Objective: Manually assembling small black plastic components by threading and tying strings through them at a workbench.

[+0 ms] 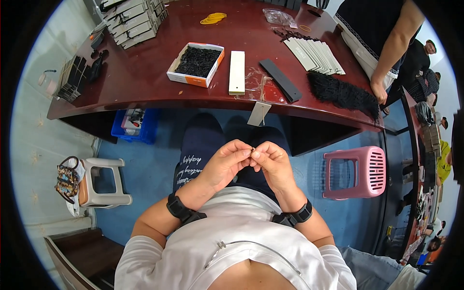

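My left hand (226,163) and my right hand (273,164) meet above my lap, thumbs and fingertips pinched together. Something tiny and dark shows between the fingertips, too small to name. Just beyond them a pale hang tag (259,113) dangles over the table's front edge, its cord running up onto the tabletop. A stack of cream card strips (237,72) and a dark grey strip (281,80) lie near that edge. Left of them sits an open white and orange box (213,75) filled with short black strings (197,60).
The dark red table (145,82) spans the front. On it lie stacked tags (133,21), fanned tags (314,54), a black string bundle (343,95) and yellow bands (213,18). Another person's hand (379,92) rests at the right corner. Stools, white (104,181) and pink (355,172), flank me.
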### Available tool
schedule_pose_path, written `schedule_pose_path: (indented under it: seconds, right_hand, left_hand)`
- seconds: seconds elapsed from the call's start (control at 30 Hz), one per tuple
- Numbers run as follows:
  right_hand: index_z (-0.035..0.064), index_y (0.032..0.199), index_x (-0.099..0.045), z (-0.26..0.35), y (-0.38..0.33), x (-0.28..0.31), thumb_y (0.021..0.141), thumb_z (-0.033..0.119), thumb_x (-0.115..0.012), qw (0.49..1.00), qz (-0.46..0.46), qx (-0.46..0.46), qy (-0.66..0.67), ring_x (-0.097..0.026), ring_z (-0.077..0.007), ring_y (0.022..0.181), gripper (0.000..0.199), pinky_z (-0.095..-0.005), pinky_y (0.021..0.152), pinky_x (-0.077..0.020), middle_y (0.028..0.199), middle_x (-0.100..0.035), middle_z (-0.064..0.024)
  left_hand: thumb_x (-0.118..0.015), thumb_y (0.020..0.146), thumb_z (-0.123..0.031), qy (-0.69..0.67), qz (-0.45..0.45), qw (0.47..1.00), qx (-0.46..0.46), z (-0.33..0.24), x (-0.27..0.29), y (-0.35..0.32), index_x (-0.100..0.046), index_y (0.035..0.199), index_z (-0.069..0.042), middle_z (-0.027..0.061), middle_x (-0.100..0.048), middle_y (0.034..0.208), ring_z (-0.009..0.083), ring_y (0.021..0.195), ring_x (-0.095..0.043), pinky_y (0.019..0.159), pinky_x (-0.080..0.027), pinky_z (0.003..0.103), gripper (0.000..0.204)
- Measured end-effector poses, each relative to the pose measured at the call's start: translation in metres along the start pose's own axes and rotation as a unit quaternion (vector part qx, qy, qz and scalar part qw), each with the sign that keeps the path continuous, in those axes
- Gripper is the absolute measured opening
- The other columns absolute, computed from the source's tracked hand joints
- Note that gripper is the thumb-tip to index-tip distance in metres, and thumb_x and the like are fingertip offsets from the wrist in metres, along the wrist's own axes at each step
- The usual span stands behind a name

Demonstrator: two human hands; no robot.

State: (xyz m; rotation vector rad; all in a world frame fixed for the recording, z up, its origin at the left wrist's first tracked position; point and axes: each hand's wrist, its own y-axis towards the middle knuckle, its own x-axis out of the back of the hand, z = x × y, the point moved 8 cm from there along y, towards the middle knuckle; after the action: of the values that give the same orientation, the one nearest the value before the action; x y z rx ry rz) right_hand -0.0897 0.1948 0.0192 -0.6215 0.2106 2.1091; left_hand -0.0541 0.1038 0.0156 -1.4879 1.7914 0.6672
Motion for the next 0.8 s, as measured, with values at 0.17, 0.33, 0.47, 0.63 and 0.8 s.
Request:
schedule_pose_path:
  seconds: [0.17,0.33,0.47,0.63,0.8]
  right_hand:
    - [0.0057,0.084,-0.061,-0.001,0.000,0.000,0.087,0.011,-0.066,1.000,-0.001,0.002,-0.009,-0.059,-0.0082,0.069,0.008,-0.0200,0.058,-0.0432,0.074,-0.064,-0.0032]
    - [0.0068,0.084,-0.060,0.000,-0.001,0.002,0.086,0.010,-0.067,1.000,-0.004,0.003,-0.024,-0.059,-0.0078,0.067,0.008,-0.0191,0.057,-0.0427,0.071,-0.062,-0.0009]
    - [0.0063,0.083,-0.058,0.001,0.000,0.004,0.085,0.008,-0.067,0.999,0.003,0.022,-0.050,-0.058,-0.0066,0.069,0.009,-0.0191,0.059,-0.0435,0.073,-0.060,-0.0002]
    - [0.0010,0.094,-0.065,0.009,0.001,0.003,0.082,0.002,-0.068,0.992,-0.042,0.070,-0.099,-0.057,-0.0069,0.075,0.012,-0.0190,0.068,-0.0458,0.089,-0.057,-0.0013]
    - [0.0025,0.094,-0.069,0.020,0.001,-0.004,0.082,0.001,-0.067,0.980,-0.034,0.132,-0.146,-0.055,-0.0081,0.077,0.012,-0.0191,0.068,-0.0447,0.093,-0.056,-0.0017]
  left_hand:
    - [-0.053,0.094,-0.013,0.009,-0.005,1.000,0.007,0.005,0.004,0.000,-0.059,0.097,-0.007,0.0064,-0.062,0.092,0.0175,0.085,-0.060,0.082,-0.047,0.030,0.010]
    - [-0.055,0.094,-0.016,-0.001,-0.003,0.999,0.036,0.010,0.002,0.000,-0.061,0.098,-0.008,0.0033,-0.061,0.091,0.0139,0.085,-0.058,0.081,-0.045,0.027,0.011]
    - [-0.056,0.093,-0.016,-0.019,-0.021,0.999,0.041,0.015,0.013,-0.001,-0.061,0.100,-0.009,0.0008,-0.060,0.094,0.0099,0.088,-0.055,0.082,-0.044,0.025,0.011]
    - [-0.057,0.093,-0.016,-0.020,-0.047,0.998,0.034,0.014,0.014,0.001,-0.061,0.104,-0.007,-0.0018,-0.059,0.099,0.0067,0.091,-0.051,0.084,-0.042,0.022,0.015]
    - [-0.057,0.092,-0.016,-0.001,-0.067,0.997,0.038,0.014,0.018,0.000,-0.061,0.104,-0.006,-0.0018,-0.058,0.101,0.0065,0.090,-0.051,0.083,-0.041,0.022,0.016]
